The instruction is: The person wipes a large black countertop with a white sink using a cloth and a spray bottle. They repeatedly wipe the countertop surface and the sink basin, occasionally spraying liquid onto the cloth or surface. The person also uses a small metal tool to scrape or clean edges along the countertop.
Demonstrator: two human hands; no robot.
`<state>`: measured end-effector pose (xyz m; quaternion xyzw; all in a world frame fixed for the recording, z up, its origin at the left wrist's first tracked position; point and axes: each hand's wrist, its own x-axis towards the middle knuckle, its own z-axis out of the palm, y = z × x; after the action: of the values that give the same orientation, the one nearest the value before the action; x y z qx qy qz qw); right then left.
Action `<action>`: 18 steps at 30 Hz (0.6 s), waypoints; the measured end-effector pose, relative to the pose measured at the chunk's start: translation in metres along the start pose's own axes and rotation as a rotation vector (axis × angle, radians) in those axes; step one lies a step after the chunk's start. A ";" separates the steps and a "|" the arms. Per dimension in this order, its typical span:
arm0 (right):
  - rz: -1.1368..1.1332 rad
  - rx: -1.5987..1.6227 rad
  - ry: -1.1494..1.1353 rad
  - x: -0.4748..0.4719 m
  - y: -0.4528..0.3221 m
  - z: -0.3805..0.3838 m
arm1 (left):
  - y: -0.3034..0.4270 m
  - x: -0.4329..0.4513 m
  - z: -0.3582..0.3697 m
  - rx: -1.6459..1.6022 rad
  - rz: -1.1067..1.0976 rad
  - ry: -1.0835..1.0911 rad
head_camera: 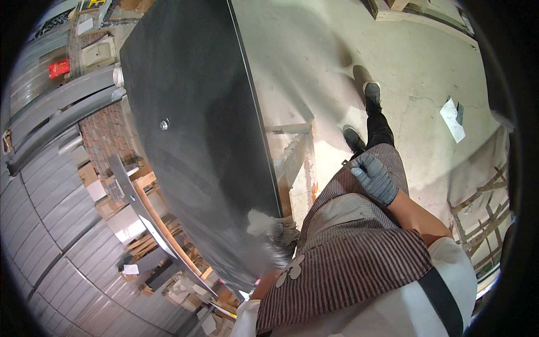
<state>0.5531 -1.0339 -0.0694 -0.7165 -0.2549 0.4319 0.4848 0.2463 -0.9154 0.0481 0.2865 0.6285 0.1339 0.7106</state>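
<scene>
A large dark panel [189, 105] with a pale edge strip lies before me, with a small shiny metal piece [164, 124] on its face. My left hand [280, 236], in a grey-white glove, is at the panel's near edge, close to my striped apron; blur and a white blotch over the fingers hide whether it holds a rag or anything else. In a blue-grey glove, my right hand [373, 176] is beside the panel over my thigh. Its thumb and fingers pinch a small dark flat piece with a hole [346, 164].
A wooden frame support [309, 160] stands under the panel's right edge. White paper [452, 120] lies on the concrete floor. Boards, boxes and a long narrow panel [147, 219] are at the left. A rusty metal rack [484, 210] stands at the right, and a wooden frame [412, 17] at the top.
</scene>
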 end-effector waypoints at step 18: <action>0.017 0.125 0.093 0.093 -0.007 -0.022 | 0.173 0.167 0.211 1.848 1.177 0.374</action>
<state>0.6186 -0.9690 -0.0938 -0.7065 -0.1983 0.4172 0.5362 0.5095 -0.7358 0.0208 0.9348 0.3496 -0.0286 -0.0566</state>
